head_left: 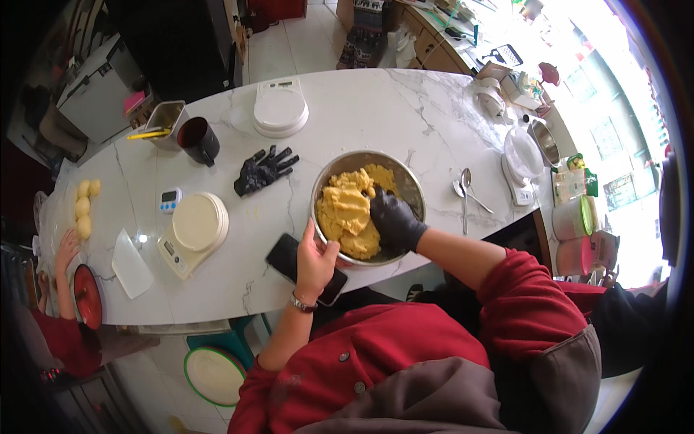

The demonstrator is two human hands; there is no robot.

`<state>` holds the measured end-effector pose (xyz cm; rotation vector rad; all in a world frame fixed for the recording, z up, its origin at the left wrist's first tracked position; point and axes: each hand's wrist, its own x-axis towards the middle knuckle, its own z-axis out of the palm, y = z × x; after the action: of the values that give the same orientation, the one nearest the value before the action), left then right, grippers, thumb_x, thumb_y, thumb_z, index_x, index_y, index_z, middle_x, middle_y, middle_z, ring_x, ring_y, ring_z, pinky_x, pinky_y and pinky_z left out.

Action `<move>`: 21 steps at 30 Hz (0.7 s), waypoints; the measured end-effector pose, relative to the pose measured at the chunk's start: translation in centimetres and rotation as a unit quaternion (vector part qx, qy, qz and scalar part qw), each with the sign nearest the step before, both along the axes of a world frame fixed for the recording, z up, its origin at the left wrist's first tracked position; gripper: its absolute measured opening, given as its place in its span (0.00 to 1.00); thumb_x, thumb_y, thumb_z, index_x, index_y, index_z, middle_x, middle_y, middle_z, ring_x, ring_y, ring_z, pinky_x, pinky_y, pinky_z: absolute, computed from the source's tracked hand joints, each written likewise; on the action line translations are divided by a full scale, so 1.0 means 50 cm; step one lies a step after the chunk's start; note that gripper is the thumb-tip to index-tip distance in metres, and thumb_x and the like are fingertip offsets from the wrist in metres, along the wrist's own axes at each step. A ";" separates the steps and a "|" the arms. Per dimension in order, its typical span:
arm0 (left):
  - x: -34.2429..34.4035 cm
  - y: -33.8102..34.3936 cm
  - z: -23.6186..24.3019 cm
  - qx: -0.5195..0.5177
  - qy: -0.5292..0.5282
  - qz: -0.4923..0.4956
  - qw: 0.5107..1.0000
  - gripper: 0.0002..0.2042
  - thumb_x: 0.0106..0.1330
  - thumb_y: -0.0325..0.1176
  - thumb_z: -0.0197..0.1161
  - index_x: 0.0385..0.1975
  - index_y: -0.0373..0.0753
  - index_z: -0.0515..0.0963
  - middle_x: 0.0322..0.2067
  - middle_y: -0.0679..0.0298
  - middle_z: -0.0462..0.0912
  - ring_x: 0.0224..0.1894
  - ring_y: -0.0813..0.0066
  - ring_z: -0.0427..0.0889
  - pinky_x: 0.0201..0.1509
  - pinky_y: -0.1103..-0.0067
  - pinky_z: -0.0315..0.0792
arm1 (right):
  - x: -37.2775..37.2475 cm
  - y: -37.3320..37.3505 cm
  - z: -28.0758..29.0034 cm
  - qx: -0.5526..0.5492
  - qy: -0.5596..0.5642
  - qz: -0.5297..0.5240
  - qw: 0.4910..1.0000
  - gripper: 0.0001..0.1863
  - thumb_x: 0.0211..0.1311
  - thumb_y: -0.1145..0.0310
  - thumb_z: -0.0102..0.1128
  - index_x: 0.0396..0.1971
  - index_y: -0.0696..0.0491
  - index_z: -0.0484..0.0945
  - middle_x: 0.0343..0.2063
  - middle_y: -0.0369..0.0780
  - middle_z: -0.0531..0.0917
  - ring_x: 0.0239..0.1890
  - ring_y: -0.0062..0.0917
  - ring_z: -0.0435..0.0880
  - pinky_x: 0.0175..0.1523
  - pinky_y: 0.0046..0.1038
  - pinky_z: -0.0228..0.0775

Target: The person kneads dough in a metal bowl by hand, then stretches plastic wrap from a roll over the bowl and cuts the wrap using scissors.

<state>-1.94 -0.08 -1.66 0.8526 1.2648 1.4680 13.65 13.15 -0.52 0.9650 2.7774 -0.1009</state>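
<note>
A steel mixing bowl [414, 189] stands near the table's front edge, filled with a mound of soft yellow dough [348, 210]. My bare left hand [316, 264] grips the bowl's near left rim, thumb and fingers pressed to its side. Inside the bowl, my right hand [396, 221] wears a black glove. Its fingers curl into the right side of the dough, with the tips partly hidden. A black phone [284, 258] lies under my left hand, partly covered. Left of the bowl's far side rests a loose black glove [264, 172].
White kitchen scales [280, 108] stand farther back, with cream scales [195, 223] to the left. Two spoons [465, 195] lie right of the bowl. A dark mug [197, 140] stands at the back left. At far left, another person's hand [67, 249] is beside pale dough balls [84, 207].
</note>
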 end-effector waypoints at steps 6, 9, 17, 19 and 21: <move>0.022 -0.011 0.019 -0.002 -0.099 0.047 0.994 0.27 0.60 0.19 0.44 0.60 0.30 0.45 0.37 0.53 0.75 0.30 0.74 0.79 0.34 0.80 0.77 | -0.042 0.040 0.048 -0.058 0.139 -0.143 0.978 0.30 0.34 0.73 0.65 0.46 0.54 0.70 0.36 0.44 0.78 0.36 0.33 0.79 0.41 0.29 0.73; 0.045 -0.005 0.056 -0.005 -0.123 0.025 0.992 0.27 0.62 0.20 0.41 0.61 0.37 0.41 0.38 0.51 0.74 0.32 0.67 0.80 0.35 0.75 0.79 | 0.017 0.097 0.011 -0.418 0.497 -0.309 0.695 0.26 0.37 0.75 0.65 0.44 0.56 0.71 0.33 0.39 0.79 0.35 0.26 0.78 0.41 0.25 0.72; 0.067 -0.044 0.043 -0.048 -0.156 0.010 0.987 0.29 0.66 0.26 0.40 0.59 0.42 0.30 0.34 0.47 0.74 0.30 0.63 0.81 0.36 0.73 0.79 | 0.023 0.037 0.174 -0.226 0.335 0.022 0.914 0.27 0.55 0.73 0.54 0.56 0.52 0.59 0.42 0.48 0.73 0.43 0.31 0.74 0.53 0.30 0.64; 0.083 -0.046 0.042 -0.043 -0.150 -0.011 0.988 0.28 0.67 0.27 0.41 0.58 0.42 0.30 0.32 0.48 0.75 0.29 0.63 0.81 0.35 0.73 0.79 | 0.030 0.032 0.042 -0.157 0.288 0.038 0.944 0.31 0.48 0.76 0.53 0.56 0.52 0.58 0.51 0.52 0.63 0.54 0.42 0.63 0.59 0.35 0.55; 0.093 -0.051 0.028 -0.040 -0.137 -0.017 0.990 0.27 0.67 0.27 0.41 0.57 0.41 0.32 0.30 0.49 0.75 0.27 0.64 0.81 0.33 0.74 0.79 | 0.031 0.034 0.003 -0.185 0.272 0.030 0.944 0.33 0.45 0.77 0.52 0.56 0.54 0.57 0.55 0.54 0.58 0.57 0.47 0.60 0.62 0.37 0.51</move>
<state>2.70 -2.61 -0.27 0.5931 1.0905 1.4408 15.18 14.83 -0.36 0.8465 3.0810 -0.9813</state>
